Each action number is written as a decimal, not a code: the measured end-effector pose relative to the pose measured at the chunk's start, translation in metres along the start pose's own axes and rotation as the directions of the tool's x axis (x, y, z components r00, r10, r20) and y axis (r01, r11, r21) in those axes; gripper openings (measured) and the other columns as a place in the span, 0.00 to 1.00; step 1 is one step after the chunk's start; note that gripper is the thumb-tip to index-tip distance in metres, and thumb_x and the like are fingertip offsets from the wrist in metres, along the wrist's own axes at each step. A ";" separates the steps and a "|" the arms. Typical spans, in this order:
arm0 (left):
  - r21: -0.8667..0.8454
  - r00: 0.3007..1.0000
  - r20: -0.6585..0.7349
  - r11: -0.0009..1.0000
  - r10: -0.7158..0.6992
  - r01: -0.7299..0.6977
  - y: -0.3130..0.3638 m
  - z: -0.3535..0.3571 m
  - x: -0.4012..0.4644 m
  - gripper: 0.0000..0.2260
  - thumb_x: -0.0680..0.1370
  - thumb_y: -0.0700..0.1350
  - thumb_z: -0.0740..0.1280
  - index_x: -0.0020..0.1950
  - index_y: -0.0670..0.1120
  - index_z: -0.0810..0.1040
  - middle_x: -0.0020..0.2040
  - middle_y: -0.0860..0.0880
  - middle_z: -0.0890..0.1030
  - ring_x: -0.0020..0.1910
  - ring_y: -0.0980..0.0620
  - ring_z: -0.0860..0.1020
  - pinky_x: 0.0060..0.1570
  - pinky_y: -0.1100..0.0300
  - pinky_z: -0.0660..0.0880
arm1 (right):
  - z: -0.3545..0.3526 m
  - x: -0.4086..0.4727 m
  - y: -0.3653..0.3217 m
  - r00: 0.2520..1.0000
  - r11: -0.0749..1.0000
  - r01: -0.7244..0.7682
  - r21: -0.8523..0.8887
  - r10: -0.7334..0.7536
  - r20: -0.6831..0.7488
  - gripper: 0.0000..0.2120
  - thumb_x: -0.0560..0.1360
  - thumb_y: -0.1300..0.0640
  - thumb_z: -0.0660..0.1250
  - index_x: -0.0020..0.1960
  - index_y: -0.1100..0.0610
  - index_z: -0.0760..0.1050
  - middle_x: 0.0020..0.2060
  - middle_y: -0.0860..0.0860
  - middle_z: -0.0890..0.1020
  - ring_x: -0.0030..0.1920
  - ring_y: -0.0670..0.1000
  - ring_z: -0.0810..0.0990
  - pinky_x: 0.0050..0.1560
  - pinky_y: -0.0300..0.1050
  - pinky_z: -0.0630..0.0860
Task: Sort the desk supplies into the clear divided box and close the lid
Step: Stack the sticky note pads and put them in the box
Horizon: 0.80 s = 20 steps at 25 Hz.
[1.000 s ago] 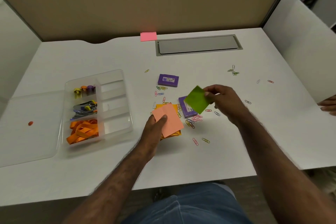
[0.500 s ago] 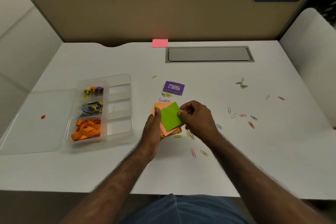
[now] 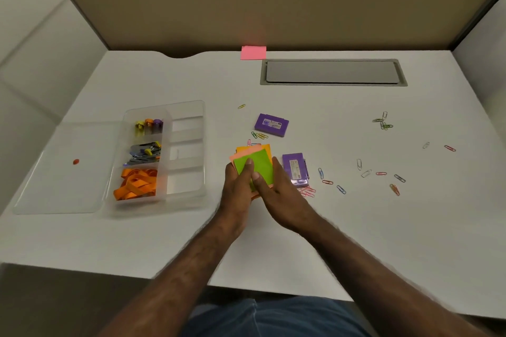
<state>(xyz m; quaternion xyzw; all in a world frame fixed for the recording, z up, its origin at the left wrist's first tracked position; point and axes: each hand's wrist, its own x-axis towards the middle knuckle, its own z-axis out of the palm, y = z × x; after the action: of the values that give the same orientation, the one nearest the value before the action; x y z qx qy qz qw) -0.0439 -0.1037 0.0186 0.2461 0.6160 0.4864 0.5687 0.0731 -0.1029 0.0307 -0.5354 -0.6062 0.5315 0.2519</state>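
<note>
Hands at the near centre of the counter [image 3: 356, 227]: left hand [image 3: 237, 186] and right hand [image 3: 276, 191] cup a loose stack of sticky notes [image 3: 258, 163], thumbs pressing its green top sheet. Light, limp and prone to fanning, the sheets are best pinched together by opposite edges. Farther left, the clear divided box [image 3: 186, 156] lies open.

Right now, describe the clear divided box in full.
The clear box is see-through plastic and sits on the desk left of both hands. Its lid lies open flat to the left. The left column holds coloured pins at the back, a greyish jumble in the middle and orange bands at the front. The right compartments look empty. No hand touches it.
</note>
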 end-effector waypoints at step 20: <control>0.224 0.998 0.069 0.974 0.004 -0.020 0.068 -0.054 0.131 0.16 0.81 0.54 0.68 0.68 0.56 0.73 0.60 0.51 0.82 0.59 0.49 0.81 0.60 0.45 0.80 | -0.013 0.164 -0.052 0.909 0.632 0.415 -0.655 -0.315 0.272 0.61 0.61 0.26 0.76 0.83 0.41 0.47 0.78 0.47 0.62 0.77 0.51 0.62 0.72 0.51 0.63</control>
<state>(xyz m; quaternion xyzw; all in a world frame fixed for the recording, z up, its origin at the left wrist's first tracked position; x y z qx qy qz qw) -0.1417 0.0191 0.0120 0.3289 0.6460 0.4083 0.5548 0.0155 0.0598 0.0390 -0.4196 -0.8722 0.2339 0.0921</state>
